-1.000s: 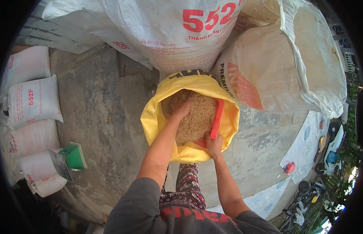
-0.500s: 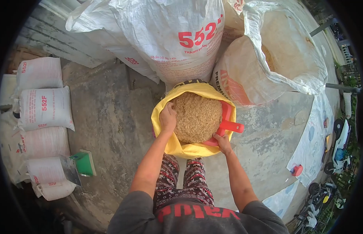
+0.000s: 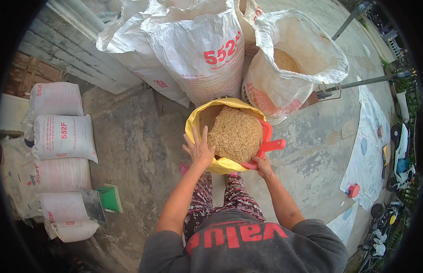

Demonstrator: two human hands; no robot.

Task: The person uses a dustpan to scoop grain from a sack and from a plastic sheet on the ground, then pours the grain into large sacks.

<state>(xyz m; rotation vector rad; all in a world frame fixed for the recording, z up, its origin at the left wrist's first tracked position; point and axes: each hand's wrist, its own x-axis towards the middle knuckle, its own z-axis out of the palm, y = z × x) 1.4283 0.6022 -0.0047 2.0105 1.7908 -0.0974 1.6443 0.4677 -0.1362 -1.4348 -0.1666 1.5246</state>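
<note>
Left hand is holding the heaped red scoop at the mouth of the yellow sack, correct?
Not the left hand: the head view shows the right hand holding the heaped red scoop at the mouth of the yellow sack.

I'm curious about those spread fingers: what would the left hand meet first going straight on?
Probably the yellow sack's rim, just beyond the left hand. Depth is unclear: it might pass above that, toward the tall white sack.

Soft daylight lit the concrete floor (image 3: 138,150) with faint shadows, while fisheye distortion bowed the edges toward black corners
</note>
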